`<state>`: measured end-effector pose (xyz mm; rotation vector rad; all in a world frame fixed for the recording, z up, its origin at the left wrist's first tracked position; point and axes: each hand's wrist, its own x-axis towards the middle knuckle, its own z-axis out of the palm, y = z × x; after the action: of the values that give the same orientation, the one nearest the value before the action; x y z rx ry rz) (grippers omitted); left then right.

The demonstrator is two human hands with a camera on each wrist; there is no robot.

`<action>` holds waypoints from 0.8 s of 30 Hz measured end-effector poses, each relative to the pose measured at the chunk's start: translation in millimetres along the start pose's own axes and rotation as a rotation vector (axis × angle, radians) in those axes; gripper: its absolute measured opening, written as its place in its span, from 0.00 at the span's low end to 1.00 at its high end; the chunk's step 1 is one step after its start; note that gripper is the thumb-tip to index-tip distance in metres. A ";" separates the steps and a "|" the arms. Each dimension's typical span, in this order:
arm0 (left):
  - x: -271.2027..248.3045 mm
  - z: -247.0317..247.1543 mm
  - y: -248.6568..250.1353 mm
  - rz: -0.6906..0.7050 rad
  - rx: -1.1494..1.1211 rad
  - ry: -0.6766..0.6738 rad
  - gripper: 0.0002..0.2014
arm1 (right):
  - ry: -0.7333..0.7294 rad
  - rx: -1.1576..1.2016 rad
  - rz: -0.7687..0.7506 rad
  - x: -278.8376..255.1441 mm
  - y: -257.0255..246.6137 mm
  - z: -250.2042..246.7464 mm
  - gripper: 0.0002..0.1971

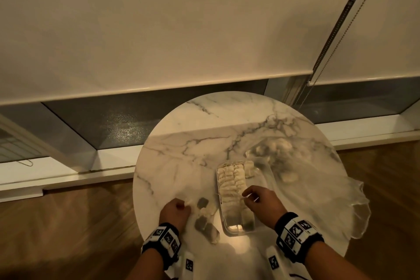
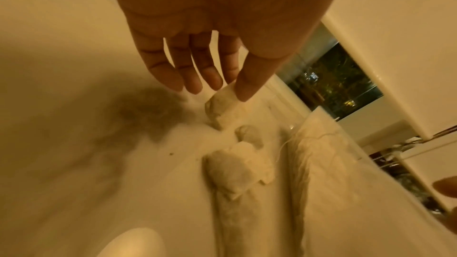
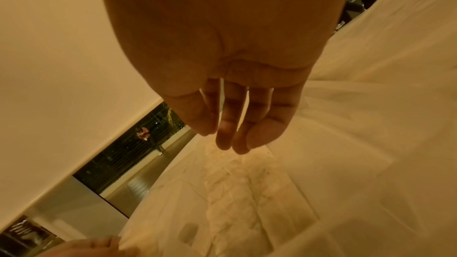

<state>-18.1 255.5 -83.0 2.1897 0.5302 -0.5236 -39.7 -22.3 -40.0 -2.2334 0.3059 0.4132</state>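
the left hand [image 1: 175,211] is at the near left of a round white marble table with grey veins [image 1: 204,134]. its thumb and forefinger pinch a small pale paper tea bag [image 2: 223,105] by the upper end. the lower end of that bag hangs down to the table top, though blur hides whether it touches. the other fingers [image 2: 190,77] hang slightly bent beside the pinch and hold nothing.

just right of this hand, a few loose tea bags, some pale and some dark grey [image 1: 204,218], lie in a small heap on the marble. right of the heap is a clear rectangular plastic tray [image 1: 258,180], its long side running from near to far. rows of pale tea bags with thin strings [image 1: 231,179] fill its left and far part, and two darker bags lie at its near end.

the right hand [image 1: 264,201] hovers over the near middle of the tray, fingers loosely curled downward. its thumb tip meets the forefinger tip, and a thin pale thread [image 1: 250,198] shows beside them in the head view. i cannot tell whether they grip it.

crumpled clear plastic film [image 1: 354,207] spreads over the right side of the table and hangs past its edge. a cream roller blind [image 1: 159,29] hangs beyond the table, above a brown wooden floor [image 1: 68,223].
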 end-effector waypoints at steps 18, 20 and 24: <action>-63.4 49.1 98.6 0.317 -0.400 -0.200 0.05 | -0.257 0.288 -0.252 11.1 -31.0 -32.7 0.02; -63.8 54.0 102.0 0.290 -0.383 -0.153 0.04 | -0.246 0.255 -0.242 14.8 -24.8 -38.7 0.02; -55.7 60.2 96.0 0.207 -0.203 0.113 0.04 | -0.111 0.152 -0.162 31.6 -5.7 -49.4 0.03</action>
<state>-24.7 140.9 -30.5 2.0571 0.3911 -0.2260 0.7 -59.3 -18.6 -2.0607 0.0939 0.4107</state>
